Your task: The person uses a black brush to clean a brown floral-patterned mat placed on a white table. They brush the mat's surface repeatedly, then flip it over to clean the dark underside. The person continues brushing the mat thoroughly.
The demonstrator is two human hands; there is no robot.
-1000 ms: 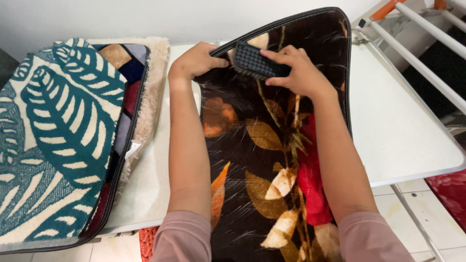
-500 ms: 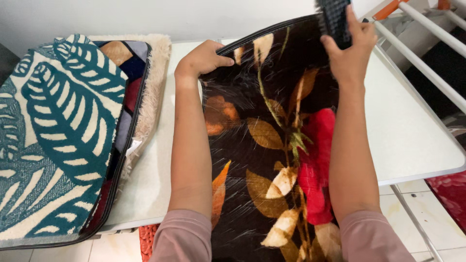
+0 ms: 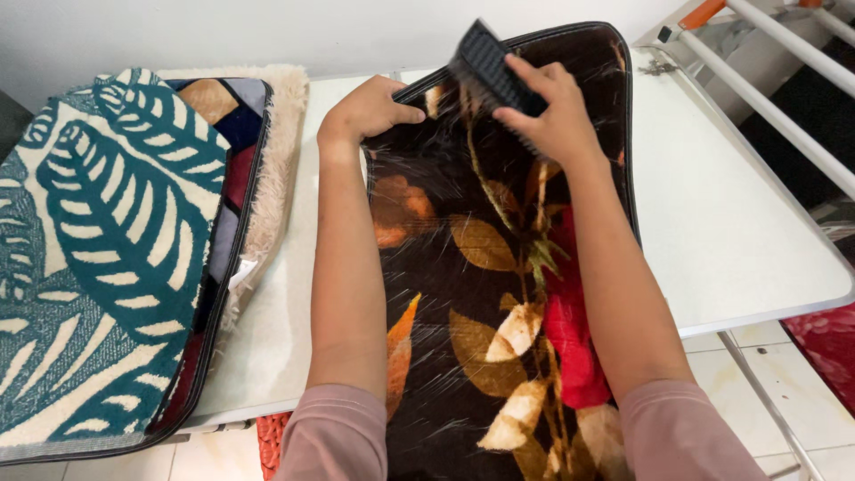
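A black brush (image 3: 488, 68) is clamped in the right hand (image 3: 552, 116) at the far end of the dark mat (image 3: 499, 294), whose long axis runs toward the wearer along the worktop (image 3: 730, 214). The mat's far left edge is pinned, apparently pinched, by the closed left hand (image 3: 367, 109).

bare white table (image 3: 739, 223) right, stacked mats (image 3: 116, 249) blocking left

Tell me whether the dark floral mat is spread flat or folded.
Spread flat: the floral mat lies open along the white table, left hand pinning its corner.
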